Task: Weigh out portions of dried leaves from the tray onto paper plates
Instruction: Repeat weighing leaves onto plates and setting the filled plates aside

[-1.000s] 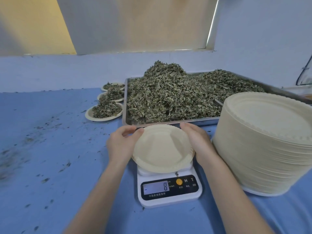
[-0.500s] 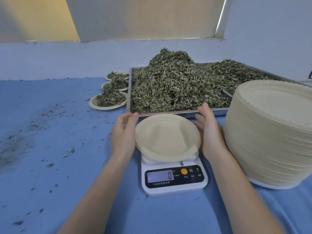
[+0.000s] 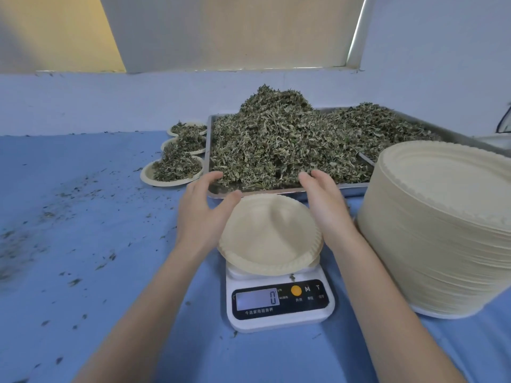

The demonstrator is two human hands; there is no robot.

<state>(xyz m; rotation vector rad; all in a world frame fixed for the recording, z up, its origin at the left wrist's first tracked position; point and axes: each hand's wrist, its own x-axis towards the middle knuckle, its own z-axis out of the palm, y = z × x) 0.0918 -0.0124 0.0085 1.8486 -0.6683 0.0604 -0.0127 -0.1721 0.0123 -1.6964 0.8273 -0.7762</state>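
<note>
An empty paper plate (image 3: 269, 234) lies on a white kitchen scale (image 3: 279, 305) whose display reads 0. Behind it a metal tray (image 3: 218, 192) holds a big heap of dried leaves (image 3: 279, 139). My left hand (image 3: 203, 212) hovers at the plate's left edge, fingers spread and reaching over the tray's front rim. My right hand (image 3: 323, 203) is at the plate's right edge, fingers straight, tips at the leaves by the tray's front. Neither hand holds anything.
A tall stack of paper plates (image 3: 442, 225) stands to the right of the scale. Three filled plates (image 3: 174, 171) sit in a row left of the tray. Leaf crumbs are scattered over the blue tabletop (image 3: 83, 244). A wall runs close behind.
Both hands let go of the plate on the scale and moved forward toward the tray's front edge. The display went from 8 to 0.
</note>
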